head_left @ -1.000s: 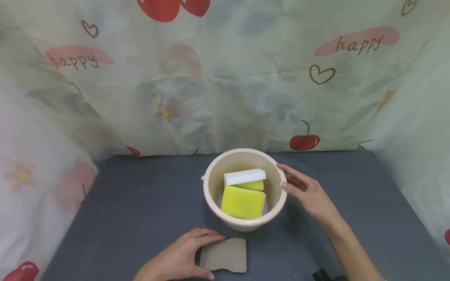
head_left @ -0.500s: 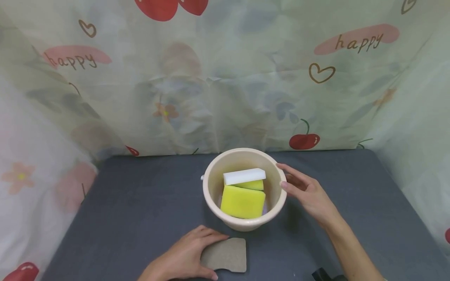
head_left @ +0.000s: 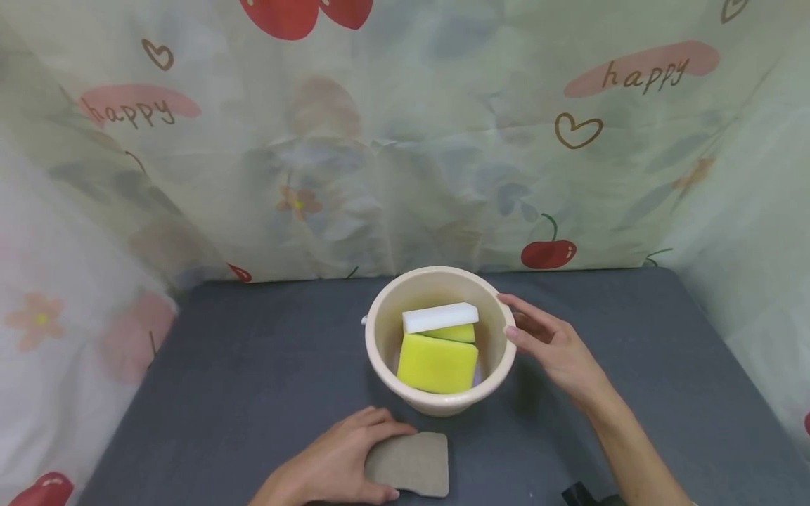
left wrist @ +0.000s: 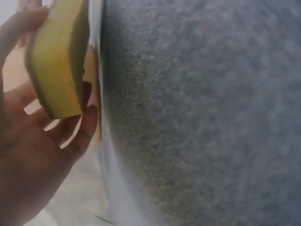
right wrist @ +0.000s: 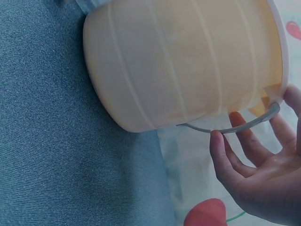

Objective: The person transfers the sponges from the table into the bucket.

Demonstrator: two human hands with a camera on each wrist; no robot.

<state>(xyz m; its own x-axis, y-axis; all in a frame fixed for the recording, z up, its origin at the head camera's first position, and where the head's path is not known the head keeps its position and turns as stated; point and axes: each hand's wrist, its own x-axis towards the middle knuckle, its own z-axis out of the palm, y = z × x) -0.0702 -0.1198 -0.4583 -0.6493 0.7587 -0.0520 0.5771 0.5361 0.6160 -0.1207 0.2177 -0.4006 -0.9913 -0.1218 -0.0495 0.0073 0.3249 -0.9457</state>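
Note:
My left hand (head_left: 344, 457) holds a sponge (head_left: 411, 464) with a grey-brown face up, just in front of the bucket. The left wrist view shows this sponge's (left wrist: 54, 61) yellow body, with the thumb at one edge and fingers at the other. My right hand (head_left: 563, 351) touches the right side of the cream bucket (head_left: 436, 401) with loosely bent fingers. In the right wrist view its fingertips are at the rim and the grey handle (right wrist: 244, 126). Inside the bucket lie a yellow sponge (head_left: 438, 362), another yellow sponge (head_left: 452, 334) behind it and a white block (head_left: 441, 318).
A dark grey cloth (head_left: 272, 351) covers the tabletop. Printed curtains (head_left: 405, 140) enclose the back and both sides. Close to the right forearm, a black object (head_left: 579, 493) shows at the front edge. Something purple (head_left: 477, 376) peeks out low in the bucket.
My left fingers have moved further right along the grey-faced sponge, and the sponge has shifted slightly right and toward me. The right hand and bucket have stayed in place.

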